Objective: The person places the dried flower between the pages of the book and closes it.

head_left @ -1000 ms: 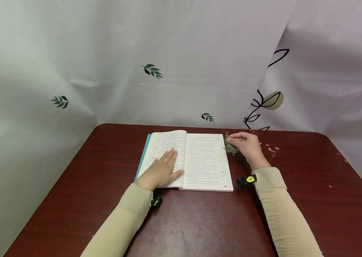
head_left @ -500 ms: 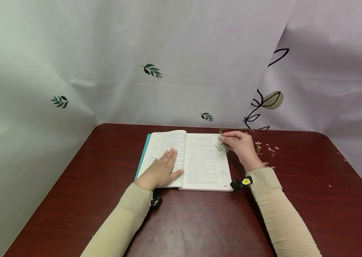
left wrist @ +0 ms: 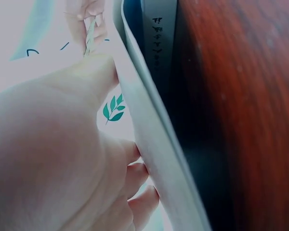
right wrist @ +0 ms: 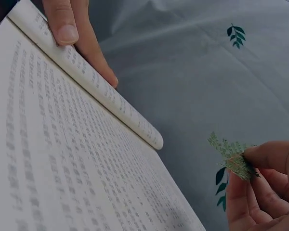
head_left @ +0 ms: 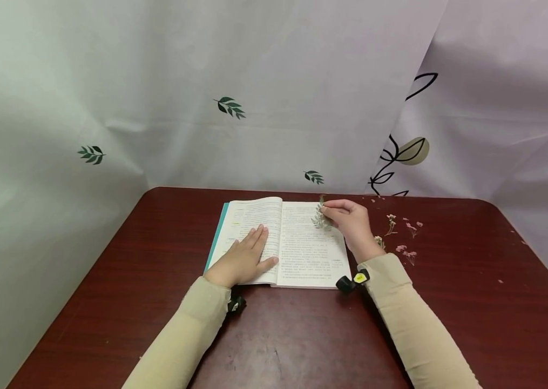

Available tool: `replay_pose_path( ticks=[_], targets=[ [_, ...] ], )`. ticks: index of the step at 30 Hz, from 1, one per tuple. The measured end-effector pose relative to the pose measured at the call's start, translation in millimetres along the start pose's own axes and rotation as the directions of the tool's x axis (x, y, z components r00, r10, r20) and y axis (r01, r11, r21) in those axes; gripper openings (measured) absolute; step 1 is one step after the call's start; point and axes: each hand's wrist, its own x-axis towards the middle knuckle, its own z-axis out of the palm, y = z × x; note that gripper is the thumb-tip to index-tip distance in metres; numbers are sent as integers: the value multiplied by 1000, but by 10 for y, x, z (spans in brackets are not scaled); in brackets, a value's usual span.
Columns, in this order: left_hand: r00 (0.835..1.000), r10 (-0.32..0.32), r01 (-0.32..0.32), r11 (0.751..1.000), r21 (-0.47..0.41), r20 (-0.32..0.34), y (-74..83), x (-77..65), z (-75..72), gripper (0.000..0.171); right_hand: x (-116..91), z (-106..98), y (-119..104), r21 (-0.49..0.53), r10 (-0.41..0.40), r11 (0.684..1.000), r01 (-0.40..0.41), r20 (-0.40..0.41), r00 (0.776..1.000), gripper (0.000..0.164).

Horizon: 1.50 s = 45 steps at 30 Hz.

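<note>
The table (head_left: 99, 259) is dark red and its far corners are rounded. On its right half lie small pink flowers (head_left: 407, 250) and white flowers (head_left: 391, 218), near each other; some pale specks (head_left: 500, 281) are farther right. Behind the table hangs a pale cloth (head_left: 303, 70). It carries green leaf prints (head_left: 229, 107) and, toward the right, a black-lined plant print (head_left: 394, 158) with one olive leaf (head_left: 414, 152).

Room over bottom of right page (head_left: 308, 267); right hand (head_left: 351, 224) blocks top, left hand (head_left: 242, 261) blocks left page (head_left: 254, 208); flowers (head_left: 401, 248) obstruct right of table (head_left: 453, 292).
</note>
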Motion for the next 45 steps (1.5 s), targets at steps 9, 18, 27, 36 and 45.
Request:
replay_pose_path(
  ticks=[9,18,27,36,45],
  targets=[
    [1000,2,-2,1000,-4,17,-8,6,-5,80,34,177,52,-27,64,998,-63,23,998,25],
    [1000,6,-6,1000,-4,19,1,10,-19,80,105,347,197,88,53,994,-57,53,997,25],
    [1000,4,-4,1000,0,18,-5,12,-9,81,172,496,241,43,102,994,-104,32,994,19],
    [1000,11,-11,1000,-3,3,-4,0,-10,80,170,617,250,-39,52,998,-51,32,998,17],
    [1000,4,-4,1000,-14,4,-2,-10,-13,80,188,689,253,-238,-18,971,29,45,999,9]
  ],
)
